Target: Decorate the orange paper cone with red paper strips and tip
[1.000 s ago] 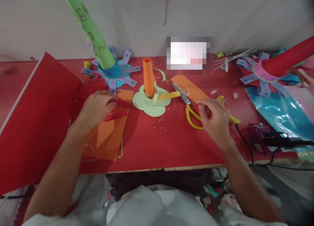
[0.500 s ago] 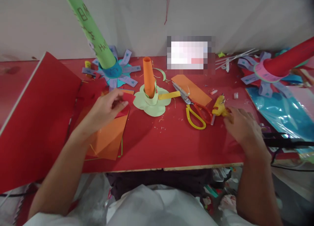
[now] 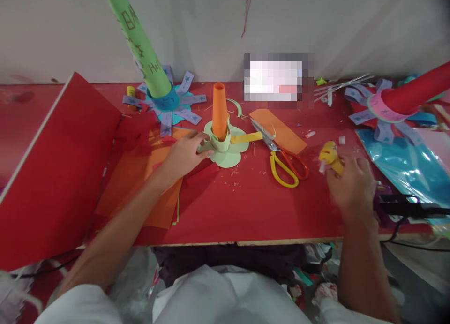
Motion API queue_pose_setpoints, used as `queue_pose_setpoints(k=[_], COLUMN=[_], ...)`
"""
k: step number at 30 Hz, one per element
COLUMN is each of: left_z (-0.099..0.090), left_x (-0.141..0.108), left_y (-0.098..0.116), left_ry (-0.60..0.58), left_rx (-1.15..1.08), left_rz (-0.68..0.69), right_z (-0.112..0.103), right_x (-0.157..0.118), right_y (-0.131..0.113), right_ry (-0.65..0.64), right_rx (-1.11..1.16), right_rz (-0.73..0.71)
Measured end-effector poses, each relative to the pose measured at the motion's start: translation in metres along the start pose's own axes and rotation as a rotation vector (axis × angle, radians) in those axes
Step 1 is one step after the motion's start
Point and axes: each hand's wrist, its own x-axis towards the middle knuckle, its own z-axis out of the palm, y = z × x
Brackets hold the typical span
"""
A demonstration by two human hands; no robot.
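My right hand [image 3: 353, 183] is closed around the handle of a yellow glue gun [image 3: 329, 153], holding it near the table's right side. My left hand [image 3: 188, 156] reaches to the left edge of a pale green paper flower [image 3: 228, 159], thumb and fingers apart; whether the fingertips touch it I cannot tell. From the flower rises an orange paper tube [image 3: 220, 110] inside a pale green collar, with a yellow paper strip [image 3: 248, 137] sticking out to the right. A piece of red paper [image 3: 204, 175] lies below my left hand, hard to tell from the red table.
Scissors [image 3: 277, 155] lie open beside an orange paper piece [image 3: 277, 129]. Orange sheets [image 3: 163, 211] lie under my left arm, near a raised red board [image 3: 59, 174]. A green tube [image 3: 144, 56] stands behind; a red tube [image 3: 415, 92] leans at the right.
My right hand has taken hold of the glue gun and turned it. My left hand has moved right toward the paper flower, and the red paper it held now lies below it.
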Motion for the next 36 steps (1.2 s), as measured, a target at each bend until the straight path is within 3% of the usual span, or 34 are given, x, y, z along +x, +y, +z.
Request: queue_pose_setpoints(k=[5,9,14,19,28,36], left_z=[0.023,0.030,0.030,0.029,0.029,0.029], left_x=[0.000,0.002,0.009,0.013,0.012,0.012], left_y=[-0.005,-0.002,0.011,0.015,0.013,0.012], left_ry=[0.017,0.065,0.065,0.027,0.039,0.023], left_rx=[-0.044,-0.041,0.029,0.066,0.082,0.093], left_rz=[0.038,0.023,-0.107,-0.163,-0.150,-0.143], right_z=[-0.007,-0.022,-0.040,-0.033,-0.020,-0.018], right_x=[-0.002,-0.008,-0.023,-0.030,-0.027,-0.025], right_y=[-0.008,-0.041,-0.098,-0.134,-0.163,-0.158], right_ry=[0.161,0.261,0.022,-0.142,-0.199,-0.203], right_rx=[0.136,0.254,0.316,0.247,0.051,-0.027], right_rz=[-0.183,-0.376,-0.720,-0.916,-0.993,-0.957])
